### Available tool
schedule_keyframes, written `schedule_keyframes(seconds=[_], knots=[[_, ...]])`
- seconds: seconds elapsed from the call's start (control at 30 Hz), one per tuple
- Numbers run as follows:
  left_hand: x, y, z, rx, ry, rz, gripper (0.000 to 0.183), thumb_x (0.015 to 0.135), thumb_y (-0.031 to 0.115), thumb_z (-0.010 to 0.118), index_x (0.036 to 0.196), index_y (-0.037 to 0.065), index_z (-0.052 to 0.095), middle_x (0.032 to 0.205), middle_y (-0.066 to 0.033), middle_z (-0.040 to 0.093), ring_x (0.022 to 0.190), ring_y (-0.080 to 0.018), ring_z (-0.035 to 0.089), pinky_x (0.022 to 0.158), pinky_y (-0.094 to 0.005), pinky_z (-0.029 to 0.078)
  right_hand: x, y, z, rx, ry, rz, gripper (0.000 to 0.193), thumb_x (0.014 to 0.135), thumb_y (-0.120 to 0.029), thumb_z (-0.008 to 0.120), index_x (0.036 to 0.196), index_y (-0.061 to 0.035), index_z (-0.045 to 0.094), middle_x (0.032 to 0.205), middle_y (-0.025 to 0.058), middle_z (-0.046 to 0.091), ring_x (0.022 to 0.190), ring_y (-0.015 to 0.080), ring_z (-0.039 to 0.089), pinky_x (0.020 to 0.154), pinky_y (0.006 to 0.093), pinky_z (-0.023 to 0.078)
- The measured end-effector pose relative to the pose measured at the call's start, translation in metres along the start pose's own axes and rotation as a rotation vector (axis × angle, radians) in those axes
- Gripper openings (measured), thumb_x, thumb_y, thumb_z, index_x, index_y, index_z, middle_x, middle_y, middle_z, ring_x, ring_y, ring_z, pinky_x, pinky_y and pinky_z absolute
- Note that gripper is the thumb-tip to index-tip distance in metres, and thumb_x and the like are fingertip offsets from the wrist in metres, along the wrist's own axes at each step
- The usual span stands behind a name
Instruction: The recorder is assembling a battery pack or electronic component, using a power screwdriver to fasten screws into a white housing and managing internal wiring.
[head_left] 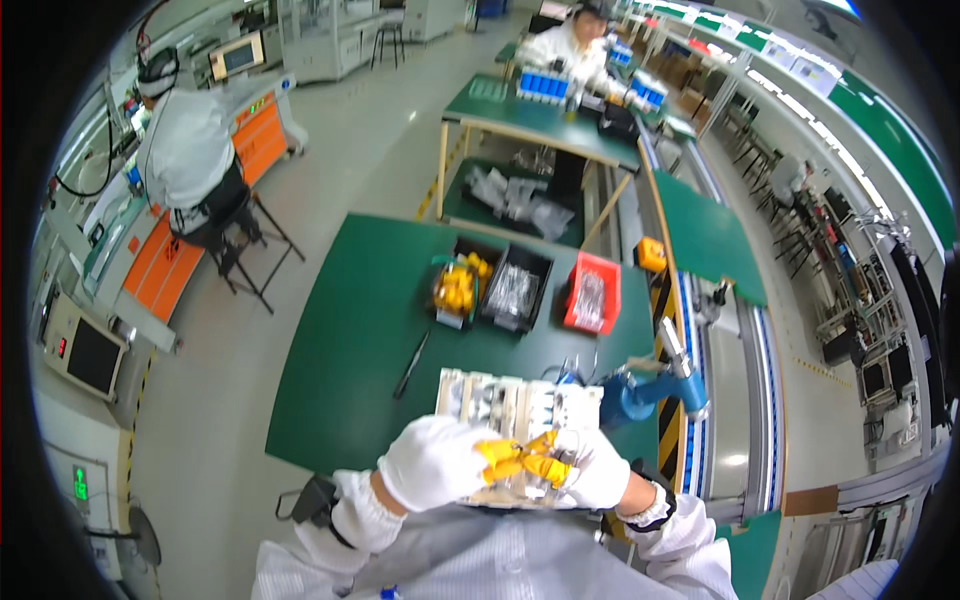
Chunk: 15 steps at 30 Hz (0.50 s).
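My left hand [432,464] and my right hand [598,468] wear white gloves with yellow-covered fingertips. They meet over a pale fixture [470,392] with rows of small metallic and white parts, at the table's near edge. The fingers of both hands are bent and pressed together, the tips almost touching. Whatever is pinched between them is too small to make out. A dark strap rings each wrist. Just right of the fixture, near my right hand, lies a blue power tool [632,396] with a silver end.
On the green table [340,350] stand a bin of yellow pieces [455,290], a black bin of metallic pieces [515,290] and a red bin [593,292]. A dark pen-like tool [411,365] lies left. A conveyor [735,370] runs along the right. Other people work farther off.
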<state>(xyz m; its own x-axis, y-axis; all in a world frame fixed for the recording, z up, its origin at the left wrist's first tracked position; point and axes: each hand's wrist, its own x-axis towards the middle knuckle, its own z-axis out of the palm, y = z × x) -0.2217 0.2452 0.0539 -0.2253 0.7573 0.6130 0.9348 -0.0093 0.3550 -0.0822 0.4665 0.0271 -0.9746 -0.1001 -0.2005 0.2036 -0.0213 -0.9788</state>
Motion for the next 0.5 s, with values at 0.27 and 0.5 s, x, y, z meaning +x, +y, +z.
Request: schedule_keyframes(seconds=[0.27, 0.5], knots=[[-0.010, 0.011, 0.025, -0.646, -0.143, -0.841, 0.018, 0.097, 0.011, 0.067, 0.108, -0.003, 0.065, 0.087, -0.0076, 0.070, 0.075, -0.0148, 0.067, 0.066, -0.0284, 0.055, 0.008, -0.025, 0.019, -0.458, 0.249, -0.255, 0.020, 0.086, -0.004, 0.077, 0.106, -0.0041, 0.074, 0.096, 0.0063, 0.074, 0.076, 0.0149, 0.068, 0.072, 0.0257, 0.055], [-0.022, 0.019, 0.026, -0.744, -0.137, -0.805, 0.016, 0.096, 0.008, 0.068, 0.106, -0.004, 0.065, 0.094, -0.0117, 0.071, 0.082, -0.0186, 0.068, 0.075, -0.0291, 0.056, 0.003, -0.023, 0.000, -0.215, 0.162, -0.207, 0.023, 0.077, -0.008, 0.087, 0.098, -0.0057, 0.077, 0.094, 0.0065, 0.074, 0.083, 0.0170, 0.068, 0.078, 0.0285, 0.053]])
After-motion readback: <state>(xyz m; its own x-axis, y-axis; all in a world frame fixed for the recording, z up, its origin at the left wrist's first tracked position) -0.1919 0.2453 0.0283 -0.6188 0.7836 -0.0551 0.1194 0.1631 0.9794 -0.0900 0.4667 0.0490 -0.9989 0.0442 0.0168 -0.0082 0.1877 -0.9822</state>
